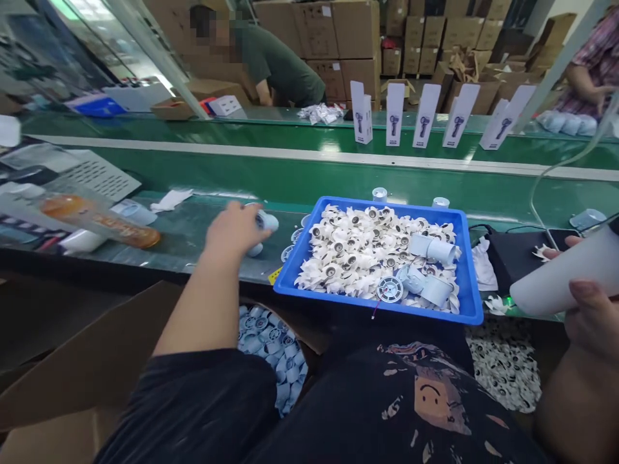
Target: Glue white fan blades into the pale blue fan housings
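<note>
My left hand [231, 232] reaches out over the green bench, fingers curled round a small pale-blue cylindrical fan part [267, 222] at the bench's near strip. My right hand [587, 309] at the right edge grips a white tube-shaped housing [565, 274], held tilted. Between them sits a blue tray [471, 283] heaped with several white fan impellers [348, 254] and a few pale-blue housings [432, 248], plus a round grille [389, 289].
A cardboard box of pale-blue housings [273, 351] stands below the bench; a box of impellers [505, 364] is at right. An orange drink bottle [97, 216] lies left. White product cartons [395, 113] ride the green conveyor [290, 167]. Two people work beyond it.
</note>
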The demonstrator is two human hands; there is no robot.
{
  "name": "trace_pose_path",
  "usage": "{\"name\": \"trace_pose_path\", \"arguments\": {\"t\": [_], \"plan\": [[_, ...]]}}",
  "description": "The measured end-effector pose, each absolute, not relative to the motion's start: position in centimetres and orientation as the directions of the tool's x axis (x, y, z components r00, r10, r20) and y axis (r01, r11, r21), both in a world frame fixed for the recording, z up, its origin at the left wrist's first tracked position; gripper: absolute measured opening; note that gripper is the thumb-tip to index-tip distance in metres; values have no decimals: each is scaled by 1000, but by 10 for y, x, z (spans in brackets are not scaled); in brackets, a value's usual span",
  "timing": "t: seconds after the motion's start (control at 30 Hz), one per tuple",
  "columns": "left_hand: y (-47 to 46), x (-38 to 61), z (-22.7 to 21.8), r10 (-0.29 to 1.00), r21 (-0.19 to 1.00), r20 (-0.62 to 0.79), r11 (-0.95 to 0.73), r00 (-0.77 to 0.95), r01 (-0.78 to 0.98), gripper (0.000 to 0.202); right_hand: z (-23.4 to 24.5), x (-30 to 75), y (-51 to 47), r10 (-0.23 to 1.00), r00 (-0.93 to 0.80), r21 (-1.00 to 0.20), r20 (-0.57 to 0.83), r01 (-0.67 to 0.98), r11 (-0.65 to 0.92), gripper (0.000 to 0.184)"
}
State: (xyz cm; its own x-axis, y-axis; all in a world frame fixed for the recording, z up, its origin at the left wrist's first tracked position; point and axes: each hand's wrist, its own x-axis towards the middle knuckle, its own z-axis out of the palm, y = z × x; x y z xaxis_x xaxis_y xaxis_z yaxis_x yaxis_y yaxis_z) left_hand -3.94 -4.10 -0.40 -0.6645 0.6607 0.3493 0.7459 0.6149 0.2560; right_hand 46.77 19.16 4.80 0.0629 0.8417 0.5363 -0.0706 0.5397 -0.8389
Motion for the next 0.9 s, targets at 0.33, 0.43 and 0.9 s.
{"name": "trace_pose_path", "arguments": {"t": [0.33, 0.43, 0.9], "plan": [[-36, 110, -13, 858, 974, 225, -198, -461, 107, 64, 49, 457, 177, 815, -178, -834, 551, -80, 546, 59], [-27, 161, -21, 886, 972, 233, -216, -400, 90, 65, 58, 446, 170, 877, -196, -898, 439, -133, 420, 53], [13, 244, 3, 808, 710, 555, -584, 198, 393, 51, 115, 405, 121, 671, -703, -925, 236, -374, -66, 68]]}}
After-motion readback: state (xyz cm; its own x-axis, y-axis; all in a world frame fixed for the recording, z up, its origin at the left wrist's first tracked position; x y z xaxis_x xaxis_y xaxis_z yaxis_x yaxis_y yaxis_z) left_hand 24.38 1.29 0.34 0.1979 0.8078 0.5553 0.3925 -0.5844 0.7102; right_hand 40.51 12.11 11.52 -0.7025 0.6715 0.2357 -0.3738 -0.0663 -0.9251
